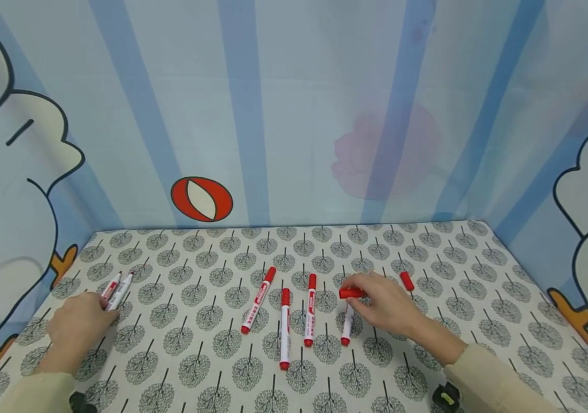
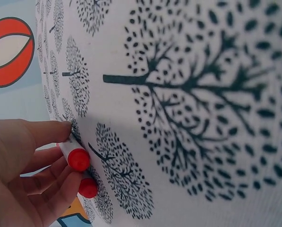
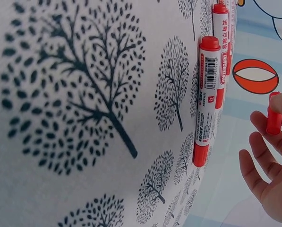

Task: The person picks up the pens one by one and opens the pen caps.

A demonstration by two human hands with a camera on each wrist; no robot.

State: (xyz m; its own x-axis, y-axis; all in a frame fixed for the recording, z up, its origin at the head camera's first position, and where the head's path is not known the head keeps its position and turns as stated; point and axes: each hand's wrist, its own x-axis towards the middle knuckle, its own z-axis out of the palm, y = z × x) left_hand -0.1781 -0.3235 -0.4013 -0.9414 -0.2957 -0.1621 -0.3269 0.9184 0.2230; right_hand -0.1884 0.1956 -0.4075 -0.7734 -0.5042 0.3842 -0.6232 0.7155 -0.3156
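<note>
My left hand [image 1: 82,321] is at the left of the table, gripping the near part of an uncapped red whiteboard marker [image 1: 121,290]. A second uncapped marker [image 1: 112,285] lies right beside it. Both red ends show in the left wrist view, where thumb and fingers close about the upper marker [image 2: 78,157]. On the right, my right hand [image 1: 384,301] pinches a red marker cap [image 1: 351,293] in the air; the same cap [image 3: 274,116] shows in the right wrist view. Under that hand lies a white marker [image 1: 347,326], its far end hidden.
Three capped markers lie mid-table: a tilted one [image 1: 259,300], a nearer one [image 1: 285,330] and another [image 1: 311,310]. A loose red cap [image 1: 406,281] lies beyond my right wrist. The tree-print tablecloth [image 1: 195,367] meets a striped curtain [image 1: 294,143] at the back.
</note>
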